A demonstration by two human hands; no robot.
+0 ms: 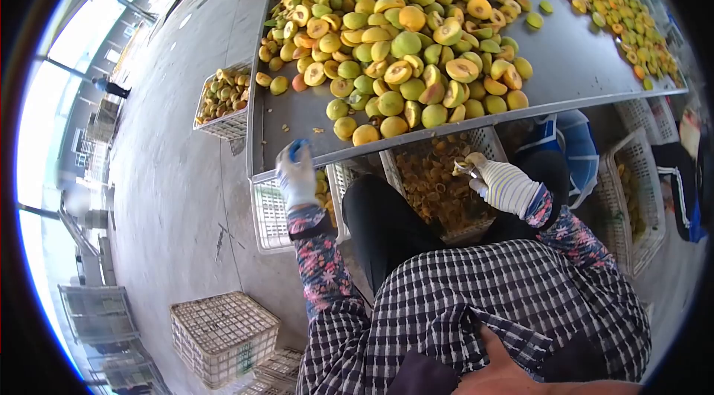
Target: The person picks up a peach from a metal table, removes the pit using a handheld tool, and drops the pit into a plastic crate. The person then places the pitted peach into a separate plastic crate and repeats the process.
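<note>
My left hand (296,172), in a white glove with blue fingertips, is at the near edge of the metal table (286,116). Its fingers are loosely bent, with no fruit showing in them. Below it, a white crate (274,216) holds yellow-green fruit. My right hand (506,183), in a striped glove, is closed around a small metal tool (465,167) whose exact kind I cannot tell. A yellowish scrap shows by its fingers. Beneath that hand, another crate (487,143) contains brownish fruit scraps (439,179). Halved peaches (398,71) are heaped on the table beyond both hands.
More cut fruit (595,4) lies along the table's far right. A filled crate (223,101) stands left of the table, an upturned crate (223,335) at lower left. On the right are a blue tub (576,146), another crate (632,201) and another person's foot (689,127).
</note>
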